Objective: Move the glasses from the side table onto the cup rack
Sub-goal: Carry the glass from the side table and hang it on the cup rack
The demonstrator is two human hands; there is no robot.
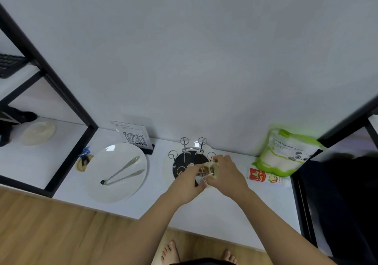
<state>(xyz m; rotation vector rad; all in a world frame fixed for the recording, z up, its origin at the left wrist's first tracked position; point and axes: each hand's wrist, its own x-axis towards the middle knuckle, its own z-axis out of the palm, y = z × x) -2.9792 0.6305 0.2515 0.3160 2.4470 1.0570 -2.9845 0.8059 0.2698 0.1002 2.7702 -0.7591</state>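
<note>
A clear glass (205, 173) is held tilted on its side just in front of the cup rack (189, 158), a black round base with several looped wire pegs. My left hand (187, 185) grips the glass from the left and below. My right hand (226, 173) wraps around its other end from the right. Both hands cover the front right of the rack, and no glass shows on any peg. The rack stands on a white table (214, 213) against the wall.
A white oval plate (98, 182) with metal tongs (122, 172) lies left of the rack. A QR code stand (133, 136) is behind it. A green-and-white pouch (286, 152) and a red tube (266, 177) sit to the right. Black shelf frames flank the table.
</note>
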